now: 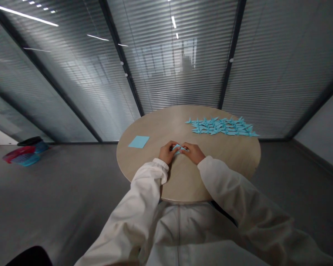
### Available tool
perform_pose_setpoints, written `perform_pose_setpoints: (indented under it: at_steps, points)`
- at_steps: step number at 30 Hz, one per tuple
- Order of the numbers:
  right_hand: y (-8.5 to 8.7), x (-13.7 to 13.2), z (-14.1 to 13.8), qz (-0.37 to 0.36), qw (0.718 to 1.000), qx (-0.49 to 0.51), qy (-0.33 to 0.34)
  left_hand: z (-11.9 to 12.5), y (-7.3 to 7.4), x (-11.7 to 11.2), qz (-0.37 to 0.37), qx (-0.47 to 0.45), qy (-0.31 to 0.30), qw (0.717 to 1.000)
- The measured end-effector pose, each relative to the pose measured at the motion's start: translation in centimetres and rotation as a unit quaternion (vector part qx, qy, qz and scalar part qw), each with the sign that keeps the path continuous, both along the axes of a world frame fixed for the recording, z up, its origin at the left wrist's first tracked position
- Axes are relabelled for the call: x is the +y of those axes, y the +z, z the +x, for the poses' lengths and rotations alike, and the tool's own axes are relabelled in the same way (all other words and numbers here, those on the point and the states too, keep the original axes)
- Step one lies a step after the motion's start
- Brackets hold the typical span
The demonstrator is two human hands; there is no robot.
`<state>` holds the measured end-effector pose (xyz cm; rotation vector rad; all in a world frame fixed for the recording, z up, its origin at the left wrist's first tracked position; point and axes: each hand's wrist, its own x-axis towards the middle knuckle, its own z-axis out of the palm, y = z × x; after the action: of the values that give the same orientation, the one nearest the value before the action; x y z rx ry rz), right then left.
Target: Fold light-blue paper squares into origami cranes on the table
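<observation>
Between my two hands is a small piece of folded light-blue paper, held just over the near middle of the round wooden table. My left hand pinches its left side, thumb and fingers together. On the right side, the fingers of my right hand are closed on the same paper. The fingers cover much of it, so its exact folded shape cannot be made out. Left of my hands lies a flat light-blue paper sheet. Several folded blue paper cranes stand in rows at the table's back right.
Glass panels with blinds rise behind the table's far edge. Red, blue and black baskets sit on the grey floor at the far left. A dark rounded object shows at the bottom left corner.
</observation>
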<state>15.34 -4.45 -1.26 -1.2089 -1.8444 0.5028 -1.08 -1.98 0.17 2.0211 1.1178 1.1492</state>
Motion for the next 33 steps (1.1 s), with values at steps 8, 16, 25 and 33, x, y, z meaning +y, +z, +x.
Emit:
perform_pose_setpoints:
  at_steps: [8,16,25,33]
  points:
    - [0.18,0.07,0.15,-0.026,0.999,0.017,0.006,-0.2,-0.27,0.5,-0.009,-0.01,0.008,1.0]
    - [-0.2,0.42,0.27,-0.071,0.995,0.066,0.035,-0.24,0.15,0.25,-0.015,-0.002,0.001,1.0]
    - [0.16,0.39,0.42,-0.129,0.987,0.095,0.027,-0.24,-0.11,0.55,-0.028,0.002,-0.029,0.999]
    - [0.17,0.61,0.68,-0.121,0.99,0.072,0.014,-0.48,-0.22,0.72,-0.038,-0.02,-0.043,0.998]
